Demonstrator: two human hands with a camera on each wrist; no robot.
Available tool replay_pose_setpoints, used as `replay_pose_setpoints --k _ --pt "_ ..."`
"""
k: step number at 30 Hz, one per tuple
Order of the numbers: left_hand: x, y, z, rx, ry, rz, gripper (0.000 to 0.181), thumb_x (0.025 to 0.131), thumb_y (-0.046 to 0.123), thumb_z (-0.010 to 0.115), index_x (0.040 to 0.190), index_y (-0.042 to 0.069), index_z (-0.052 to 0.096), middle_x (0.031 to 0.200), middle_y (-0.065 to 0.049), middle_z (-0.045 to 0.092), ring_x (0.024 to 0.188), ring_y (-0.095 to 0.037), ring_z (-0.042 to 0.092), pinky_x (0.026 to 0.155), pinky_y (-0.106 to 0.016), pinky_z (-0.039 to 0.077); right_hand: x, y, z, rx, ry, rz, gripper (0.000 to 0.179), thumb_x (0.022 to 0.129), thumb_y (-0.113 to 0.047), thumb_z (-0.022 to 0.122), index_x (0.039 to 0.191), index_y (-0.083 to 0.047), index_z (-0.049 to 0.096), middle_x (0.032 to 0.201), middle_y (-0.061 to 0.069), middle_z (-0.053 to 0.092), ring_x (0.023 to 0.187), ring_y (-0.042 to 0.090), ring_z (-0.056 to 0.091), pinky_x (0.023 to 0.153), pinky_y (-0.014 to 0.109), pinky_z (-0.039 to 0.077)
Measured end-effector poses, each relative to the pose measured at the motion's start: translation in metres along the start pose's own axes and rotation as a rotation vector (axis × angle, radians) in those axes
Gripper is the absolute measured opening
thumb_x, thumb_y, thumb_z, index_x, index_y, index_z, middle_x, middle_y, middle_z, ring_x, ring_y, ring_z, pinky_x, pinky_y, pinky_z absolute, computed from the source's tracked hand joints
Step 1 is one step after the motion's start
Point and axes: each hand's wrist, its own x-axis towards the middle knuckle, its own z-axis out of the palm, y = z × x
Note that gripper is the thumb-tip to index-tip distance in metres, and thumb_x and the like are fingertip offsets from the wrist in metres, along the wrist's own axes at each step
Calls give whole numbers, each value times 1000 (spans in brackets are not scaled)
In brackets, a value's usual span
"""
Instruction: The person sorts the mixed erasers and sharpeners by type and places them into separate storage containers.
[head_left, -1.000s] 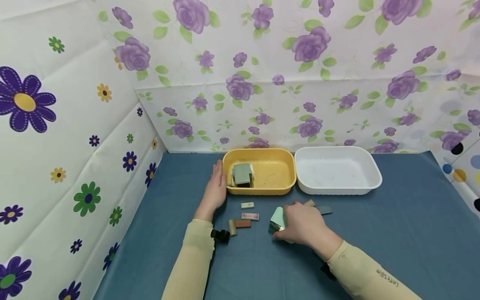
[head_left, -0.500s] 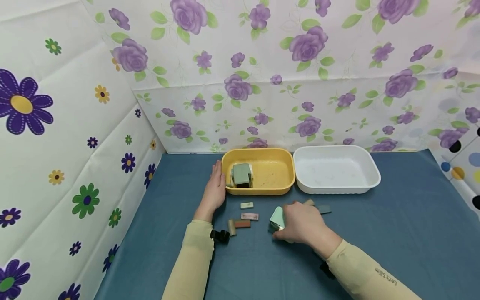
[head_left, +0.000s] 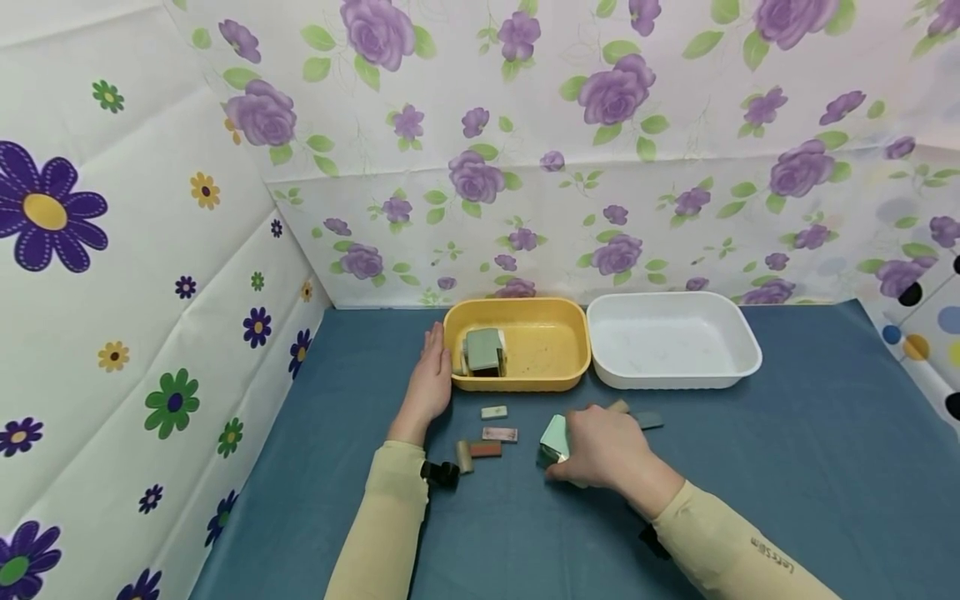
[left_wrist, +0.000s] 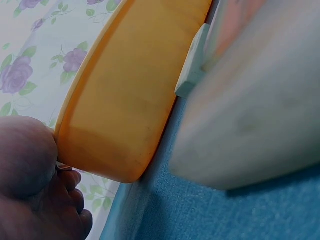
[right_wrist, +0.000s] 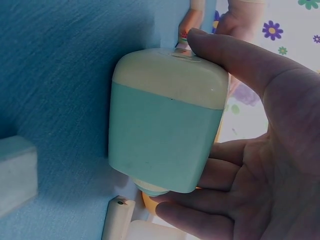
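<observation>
Mint green and cream colour the small case (head_left: 555, 435) in the right grip (head_left: 611, 450), as the head view has it. It sits low over the blue-covered counter (head_left: 517, 542), in front of the yellow tray (head_left: 551, 384); I cannot tell whether its underside touches. The left grip (head_left: 431, 371) lies with straight fingers along that tray's left wall.

In the left wrist view the tray's wall looks smooth, thin and stiff, with the thumb at its rim, a touch that would steady more than lift. A pale shape (left_wrist: 255, 115) in the foreground is too blurred to name.

In the right wrist view the right grip holds the case, thumb over the cream end, fingers around the end with the ribbed knob (right_wrist: 150, 186). The shell looks like hard plastic: probably fairly light, unyielding when squeezed, slightly slick at the rounded corners, not especially fragile. Since the sides taper toward the knob, an end-to-end hold seems surer than pinching the sides; the knob may turn, so it makes a poor handle.
</observation>
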Motion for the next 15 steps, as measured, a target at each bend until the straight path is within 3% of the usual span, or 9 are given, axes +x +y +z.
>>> replay_pose_setpoints --k 15 --pt "-1 1 0 -5 0 -16 57 120 21 30 172 3 13 179 -14 11 165 -32 4 131 -54 11 0 -1 -1 4 -19 8 68 73 -59 93 112 -6 75 89 7 67 69 20 60 63 45 57"
